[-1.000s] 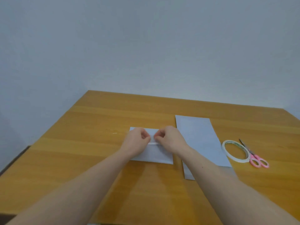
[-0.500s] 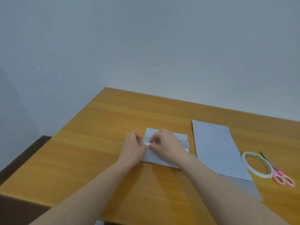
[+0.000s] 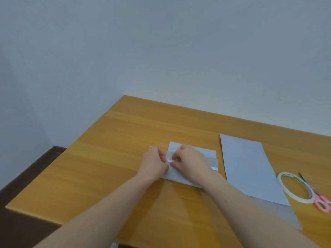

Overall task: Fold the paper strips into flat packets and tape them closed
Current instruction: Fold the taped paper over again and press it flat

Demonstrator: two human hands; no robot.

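Wooden table: since a second ago, pinched fingers of left hand and right hand have been shifted along the folded packet's tape strip toward its left edge; sealing appears nearly done.

Looks like a plain room in a home or small office, honestly hard to pin down more than that. You've got a bare pale grey-blue wall with nothing on it, a honey-coloured wooden worktop pushed right into the corner, and basic desk stuff on it: paper sheets, a roll of tape, pink-handled scissors. Dark floor off the left edge.
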